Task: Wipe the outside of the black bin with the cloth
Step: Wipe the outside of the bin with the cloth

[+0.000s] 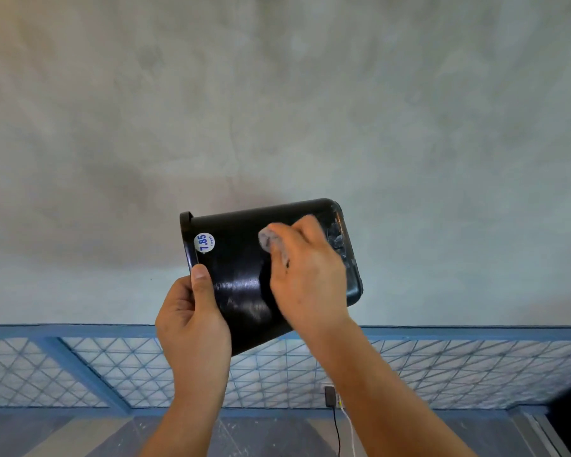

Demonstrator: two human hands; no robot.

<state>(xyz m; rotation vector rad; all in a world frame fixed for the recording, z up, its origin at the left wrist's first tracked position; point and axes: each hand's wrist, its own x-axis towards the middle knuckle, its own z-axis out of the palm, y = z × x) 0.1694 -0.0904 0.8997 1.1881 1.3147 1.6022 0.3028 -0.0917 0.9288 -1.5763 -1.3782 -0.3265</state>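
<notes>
Black bin [238,282] held sideways: left hand [192,321] grips the rim end, right hand [307,278] clutches the cloth [271,240] near the base.

Glossy black plastic bin [241,285]; soft grey cloth [271,242]; matt wall [277,94]

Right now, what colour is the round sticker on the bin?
White with blue print: the round sticker near the rim of the black bin, head view.

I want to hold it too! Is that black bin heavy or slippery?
Probably light: the left hand alone holds the black bin by its rim. Its glossy side may be slippery. It looks stiff: no dent under the right hand's cloth.
</notes>
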